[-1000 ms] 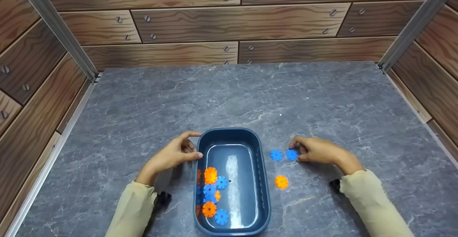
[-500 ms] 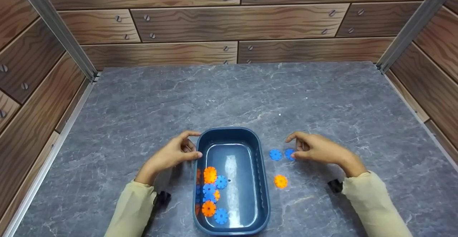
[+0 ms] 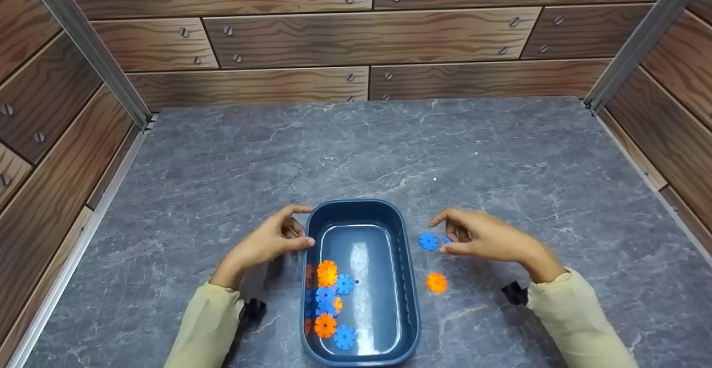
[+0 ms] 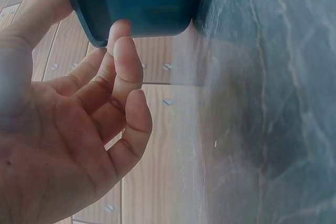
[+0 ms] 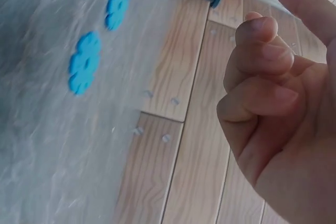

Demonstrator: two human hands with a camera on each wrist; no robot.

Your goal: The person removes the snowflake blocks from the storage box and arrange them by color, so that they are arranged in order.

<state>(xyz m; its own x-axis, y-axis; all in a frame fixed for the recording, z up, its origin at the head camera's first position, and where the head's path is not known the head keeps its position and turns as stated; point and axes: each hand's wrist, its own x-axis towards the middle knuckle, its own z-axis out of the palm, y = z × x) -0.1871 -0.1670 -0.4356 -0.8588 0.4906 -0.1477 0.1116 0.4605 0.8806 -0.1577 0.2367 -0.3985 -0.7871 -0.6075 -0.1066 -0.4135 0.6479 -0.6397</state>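
My left hand rests its thumb and forefinger against the left rim of a dark blue plastic bin, also seen in the left wrist view. My right hand hovers over the table right of the bin, holding nothing; its thumb and forefinger stand apart, the other fingers curled in the right wrist view. Under its fingertips lies a notched blue plastic disc, mostly hidden in the head view. Beside it, nearer the bin, is another blue disc. An orange disc lies closer to me.
Several blue discs and orange discs lie along the left side inside the bin, some overlapping. The grey marbled table is enclosed by wood-patterned walls at the back and sides.
My right hand has let go of the right-hand blue disc, spread its thumb and forefinger and moved left over the pair. The left hand and bin have stayed put.
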